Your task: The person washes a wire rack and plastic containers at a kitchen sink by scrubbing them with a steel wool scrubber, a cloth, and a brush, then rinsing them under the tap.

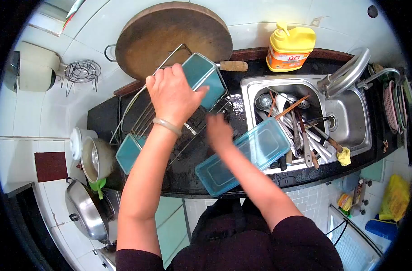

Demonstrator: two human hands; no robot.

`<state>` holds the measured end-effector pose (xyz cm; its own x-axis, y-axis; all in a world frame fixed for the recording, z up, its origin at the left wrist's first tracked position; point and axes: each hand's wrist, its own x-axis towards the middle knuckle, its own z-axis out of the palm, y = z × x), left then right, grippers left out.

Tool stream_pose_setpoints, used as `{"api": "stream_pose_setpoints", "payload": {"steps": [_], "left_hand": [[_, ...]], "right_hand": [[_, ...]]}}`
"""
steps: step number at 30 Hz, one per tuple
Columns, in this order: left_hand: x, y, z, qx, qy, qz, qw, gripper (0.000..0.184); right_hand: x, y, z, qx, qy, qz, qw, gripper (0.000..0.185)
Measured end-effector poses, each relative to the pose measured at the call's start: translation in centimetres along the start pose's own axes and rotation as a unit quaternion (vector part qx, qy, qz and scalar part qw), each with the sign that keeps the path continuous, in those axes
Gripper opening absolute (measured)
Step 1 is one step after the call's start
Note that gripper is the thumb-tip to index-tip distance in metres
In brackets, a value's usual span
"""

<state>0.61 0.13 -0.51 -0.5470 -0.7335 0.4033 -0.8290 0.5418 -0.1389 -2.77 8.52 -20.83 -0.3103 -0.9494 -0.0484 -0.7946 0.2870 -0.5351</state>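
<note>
My left hand (175, 94) is closed on the top of a metal wire rack (142, 118), beside a teal container (203, 74) in the rack's upper end. Another teal container (130, 152) sits at the rack's lower left. My right hand (219, 132) is smeared by motion just right of the rack, and its fingers are too blurred to read. Under my right forearm a clear blue plastic tray (246, 156) lies across the counter edge and the sink's rim.
A steel sink (350, 122) holds many utensils (301, 131). A yellow jug (289, 49) stands behind it. A round wooden board (170, 34) leans on the wall. Pots (97, 158) and a lidded pan (85, 210) are at the left.
</note>
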Motion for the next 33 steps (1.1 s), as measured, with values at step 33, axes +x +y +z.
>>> {"api": "stream_pose_setpoints", "payload": {"steps": [33], "left_hand": [[0.1,1.1,-0.6,0.074,-0.061,-0.027,0.995,0.061]], "right_hand": [[-5.5,-5.1,0.3,0.4,0.07,0.027,0.914,0.022]]}}
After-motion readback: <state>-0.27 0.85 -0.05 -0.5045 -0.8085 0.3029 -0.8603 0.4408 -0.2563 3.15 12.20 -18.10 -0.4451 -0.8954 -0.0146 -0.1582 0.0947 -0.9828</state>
